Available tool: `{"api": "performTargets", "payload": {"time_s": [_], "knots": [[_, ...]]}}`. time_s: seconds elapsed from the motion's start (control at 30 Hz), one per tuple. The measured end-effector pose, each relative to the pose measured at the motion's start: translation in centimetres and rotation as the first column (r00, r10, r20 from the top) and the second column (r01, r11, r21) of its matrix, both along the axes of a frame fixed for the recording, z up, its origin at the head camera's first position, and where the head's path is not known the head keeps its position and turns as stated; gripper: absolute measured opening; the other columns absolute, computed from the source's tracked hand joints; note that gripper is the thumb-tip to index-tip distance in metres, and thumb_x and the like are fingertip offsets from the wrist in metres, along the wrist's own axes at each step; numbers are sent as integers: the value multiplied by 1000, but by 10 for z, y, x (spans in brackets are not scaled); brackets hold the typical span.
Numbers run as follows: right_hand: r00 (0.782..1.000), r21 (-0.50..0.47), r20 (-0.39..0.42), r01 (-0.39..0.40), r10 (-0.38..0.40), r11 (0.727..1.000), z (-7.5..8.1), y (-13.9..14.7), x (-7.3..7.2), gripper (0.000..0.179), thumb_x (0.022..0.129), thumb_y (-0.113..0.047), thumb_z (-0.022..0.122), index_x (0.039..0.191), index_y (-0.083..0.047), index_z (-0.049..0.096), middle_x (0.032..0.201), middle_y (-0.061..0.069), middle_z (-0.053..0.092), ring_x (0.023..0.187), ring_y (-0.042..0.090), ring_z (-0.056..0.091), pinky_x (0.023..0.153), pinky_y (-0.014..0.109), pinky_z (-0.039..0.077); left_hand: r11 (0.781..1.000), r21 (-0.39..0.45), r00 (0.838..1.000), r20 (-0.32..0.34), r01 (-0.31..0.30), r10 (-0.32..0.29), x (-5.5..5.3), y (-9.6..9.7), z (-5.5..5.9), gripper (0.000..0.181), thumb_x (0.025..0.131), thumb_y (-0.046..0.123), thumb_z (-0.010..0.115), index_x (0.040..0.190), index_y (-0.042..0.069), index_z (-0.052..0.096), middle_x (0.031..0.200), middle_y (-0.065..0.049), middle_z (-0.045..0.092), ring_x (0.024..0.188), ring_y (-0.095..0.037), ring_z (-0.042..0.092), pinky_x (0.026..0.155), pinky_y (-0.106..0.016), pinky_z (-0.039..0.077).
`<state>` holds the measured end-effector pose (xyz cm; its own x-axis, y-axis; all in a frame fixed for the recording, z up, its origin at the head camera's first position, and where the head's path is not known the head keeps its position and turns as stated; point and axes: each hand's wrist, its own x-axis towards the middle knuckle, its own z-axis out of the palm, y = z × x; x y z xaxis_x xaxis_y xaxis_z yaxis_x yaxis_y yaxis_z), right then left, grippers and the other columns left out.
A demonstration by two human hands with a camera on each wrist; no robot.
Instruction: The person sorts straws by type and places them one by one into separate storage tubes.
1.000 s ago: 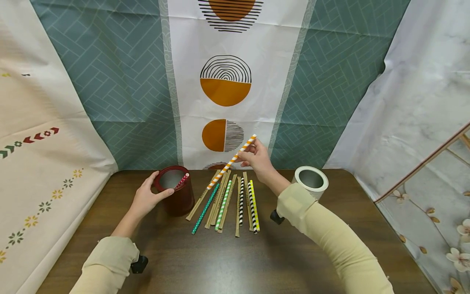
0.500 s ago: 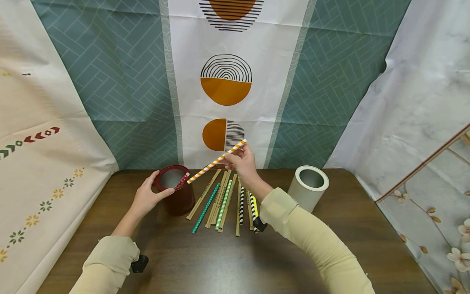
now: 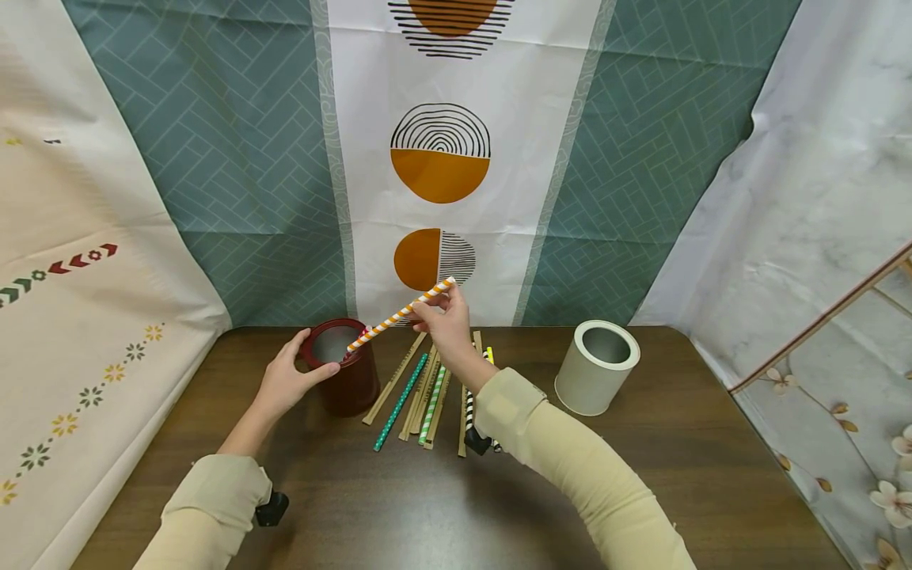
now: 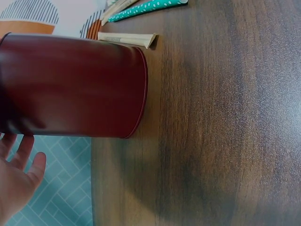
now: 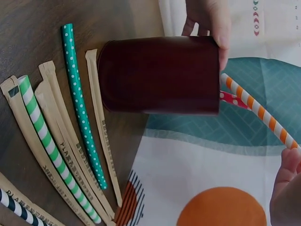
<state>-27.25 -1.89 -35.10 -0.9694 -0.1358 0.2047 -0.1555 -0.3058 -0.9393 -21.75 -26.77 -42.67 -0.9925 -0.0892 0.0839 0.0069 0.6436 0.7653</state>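
My left hand holds a dark red canister by its rim, thumb at the near side and fingers round the far left. Pinched in my right hand is an orange-and-white striped paper straw, slanting down to the left. Its lower end is over the canister's mouth in the head view; from the right wrist, that tip appears just outside the rim. A red straw with white dots sticks out of the canister, crossing close to the striped one.
Right of the canister lie a teal dotted straw, a green-striped straw and several paper-wrapped straws. Black-striped and yellow straws lie partly under my right forearm. A cream canister stands to the right on the wooden table.
My right hand has carried the orange-striped straw left and slightly down, from above the loose straws to the red canister's mouth. The left hand has stayed at the rim.
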Motion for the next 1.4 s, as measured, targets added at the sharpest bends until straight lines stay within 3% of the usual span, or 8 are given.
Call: {"api": "performTargets", "payload": {"time_s": [0.23, 0.4, 0.57, 0.7, 0.83, 1.23, 1.3, 1.4], "knots": [[1000, 35, 0, 23, -23, 999, -6, -11, -5, 24, 81, 7, 54, 100, 2, 40, 76, 1, 49, 63, 13, 62, 51, 20, 48, 1000, 2, 1000, 2, 0, 0, 0, 0, 0, 92, 74, 47, 65, 142, 11, 16, 143, -19, 23, 126, -39, 27, 92, -58, 30], [999, 94, -1, 36, -36, 995, -7, -17, -7, 25, 80, 5, 56, 101, 3, 42, 75, 2, 51, 65, 18, 64, 56, 30, 52, 1000, 5, 1000, 3, -1, 1, 1, 1, 1, 91, 74, 47, 65, 142, 11, 16, 142, -19, 24, 125, -39, 28, 92, -58, 31], [1000, 164, 19, 16, -20, 986, 4, -21, 1, 24, 81, 6, 55, 102, 2, 44, 77, 7, 52, 80, 38, 62, 52, 20, 48, 1000, -2, 1000, -3, -7, 7, 1, 1, 1, 90, 74, 46, 65, 141, 10, 17, 142, -20, 25, 125, -39, 29, 92, -58, 31], [1000, 213, 9, 13, -15, 977, 7, -26, 5, 24, 81, 6, 54, 102, 5, 44, 79, 13, 55, 83, 44, 60, 54, 25, 50, 1000, -5, 1000, -13, -11, 11, 1, 1, 1, 90, 74, 45, 66, 141, 8, 18, 140, -21, 27, 123, -37, 31, 92, -57, 32], [1000, 249, -1, 4, -3, 969, 4, -29, 5, 27, 81, 5, 55, 104, 10, 43, 81, 18, 57, 83, 46, 59, 61, 37, 52, 1000, -2, 1000, -14, -13, 13, 1, 2, 1, 90, 74, 45, 66, 141, 8, 19, 139, -20, 28, 122, -37, 32, 91, -56, 32], [995, 324, 31, -104, 100, 940, -6, -33, 9, 26, 84, -1, 55, 107, 8, 47, 94, 31, 59, 74, 36, 62, 51, 17, 44, 1000, -4, 1000, -16, -10, 10, 1, 2, 0, 90, 74, 45, 66, 141, 8, 18, 139, -20, 29, 120, -36, 34, 90, -56, 33], [994, 342, 35, -113, 107, 933, -9, -33, 10, 26, 85, -3, 55, 107, 7, 47, 94, 30, 60, 69, 29, 64, 51, 16, 44, 1000, -3, 1000, -16, -10, 10, 1, 2, 0, 90, 74, 45, 66, 141, 8, 19, 138, -20, 30, 120, -36, 34, 90, -55, 33], [992, 353, 37, -127, 122, 927, -14, -33, 11, 25, 85, -5, 55, 106, 7, 48, 95, 29, 61, 72, 31, 64, 54, 21, 47, 1000, -4, 1000, -15, -8, 8, 1, 2, 0, 90, 74, 45, 65, 141, 8, 18, 138, -21, 30, 119, -36, 34, 90, -56, 32]]}}
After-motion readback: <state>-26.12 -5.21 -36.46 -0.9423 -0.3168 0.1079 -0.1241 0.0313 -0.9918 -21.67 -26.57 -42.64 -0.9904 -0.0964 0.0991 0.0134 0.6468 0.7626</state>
